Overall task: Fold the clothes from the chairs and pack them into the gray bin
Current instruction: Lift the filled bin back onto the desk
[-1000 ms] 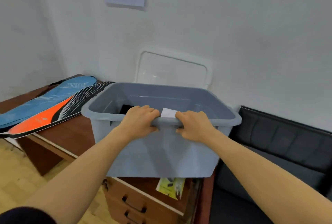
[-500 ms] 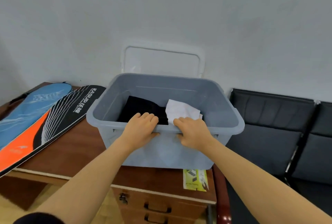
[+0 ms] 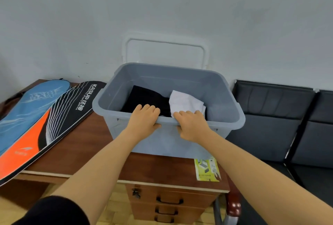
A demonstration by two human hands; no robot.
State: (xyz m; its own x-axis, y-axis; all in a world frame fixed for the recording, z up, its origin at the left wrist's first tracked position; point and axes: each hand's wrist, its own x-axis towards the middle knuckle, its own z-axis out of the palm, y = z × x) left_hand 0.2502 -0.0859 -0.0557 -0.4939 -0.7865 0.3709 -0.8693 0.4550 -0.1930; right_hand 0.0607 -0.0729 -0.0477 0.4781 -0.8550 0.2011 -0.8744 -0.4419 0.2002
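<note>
The gray bin [image 3: 225, 87] sits on the brown wooden desk [image 3: 75, 145]. Both hands hold its near rim side by side: my left hand [image 3: 144, 118] and my right hand [image 3: 191, 125] have their fingers curled over the edge and their thumbs on the outer wall. Inside the bin lie a folded black garment [image 3: 144, 96] on the left and a folded white garment [image 3: 185, 102] on the right, touching each other.
Two racket bags lie on the desk's left, a blue one [image 3: 27, 105] and a black-and-orange one [image 3: 54, 123]. A white lid [image 3: 165, 53] leans on the wall behind the bin. A yellow leaflet [image 3: 207, 169] lies at the desk's front. Black chairs [image 3: 281, 120] stand on the right. Desk drawers [image 3: 167, 201] are below.
The bin came down from a raised position onto the desk and slid a little farther back. Both hands kept their hold on the near rim. The view tilted, showing the clothes inside.
</note>
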